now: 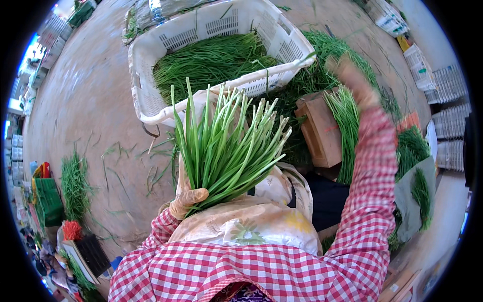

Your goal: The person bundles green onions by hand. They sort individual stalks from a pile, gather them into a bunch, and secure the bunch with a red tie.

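Observation:
A thick bunch of green chives (229, 146), pale cut ends pointing up and away, fans out above my lap. My left hand (188, 201), in a stained light glove, is closed around its lower part. My right arm reaches far out to the right. At its end my right hand (352, 80) is smeared by motion over the heap of loose greens (324, 48), and its fingers cannot be made out. Below that hand, a smaller bundle of chives (346, 136) leans against a wooden box (319, 131).
Ahead stands a white plastic crate (141, 95) with chives in its bottom. Loose greens (75, 186) and a green bin (49, 201) are on the left. A grey-green sheet (410, 196) with more greens lies at right, near stacked white crates (448, 123).

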### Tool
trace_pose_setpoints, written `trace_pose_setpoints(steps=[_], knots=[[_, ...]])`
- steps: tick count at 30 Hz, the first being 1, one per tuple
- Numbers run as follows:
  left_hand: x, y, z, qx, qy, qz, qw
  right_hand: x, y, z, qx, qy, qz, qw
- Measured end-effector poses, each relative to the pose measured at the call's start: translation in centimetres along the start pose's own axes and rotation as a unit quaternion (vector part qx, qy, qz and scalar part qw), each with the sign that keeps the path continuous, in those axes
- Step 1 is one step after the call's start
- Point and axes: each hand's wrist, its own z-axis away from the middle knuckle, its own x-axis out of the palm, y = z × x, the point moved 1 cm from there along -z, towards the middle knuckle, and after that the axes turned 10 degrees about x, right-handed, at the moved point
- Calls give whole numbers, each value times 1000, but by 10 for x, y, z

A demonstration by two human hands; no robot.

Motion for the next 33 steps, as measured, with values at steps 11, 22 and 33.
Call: trace_pose_setpoints(steps=[11, 22, 33], knots=[[104, -1, -96, 16, -185, -383, 905, 171, -9, 189, 7, -262, -354, 898], [177, -59, -91, 134, -362, -609, 692, 115, 29, 165, 86, -155, -654, 735], [127, -12, -138, 123, -156, -263, 944, -2, 14, 221, 224, -134, -470, 843]])
